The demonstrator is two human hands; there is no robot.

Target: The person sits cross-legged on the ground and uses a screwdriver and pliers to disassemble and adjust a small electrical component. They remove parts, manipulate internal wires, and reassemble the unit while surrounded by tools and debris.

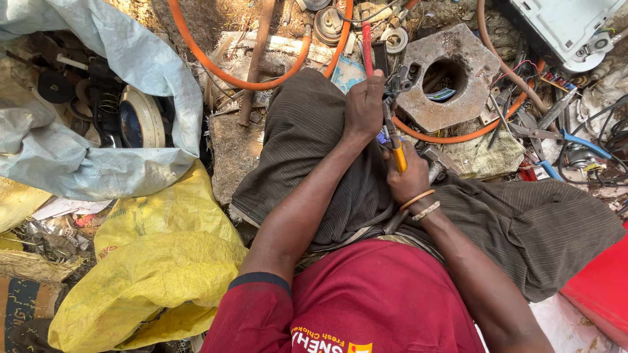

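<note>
I sit with my knees apart in dark striped trousers [307, 144]. My left hand [365, 104] rests on my left knee, its fingers closed on a small dark metal part [398, 81]. My right hand [407, 176] grips a yellow-handled screwdriver [396, 151] whose shaft points up to that part. Two bangles circle my right wrist. A thick metal block with a round hole [451, 75] lies just beyond both hands.
An orange hose [222, 72] loops over the ground ahead. A grey sack [98, 124] holding metal parts lies left, a yellow sack [157, 261] below it. Pliers, wires and scrap [556, 131] crowd the right. A red box [605, 287] sits at the right edge.
</note>
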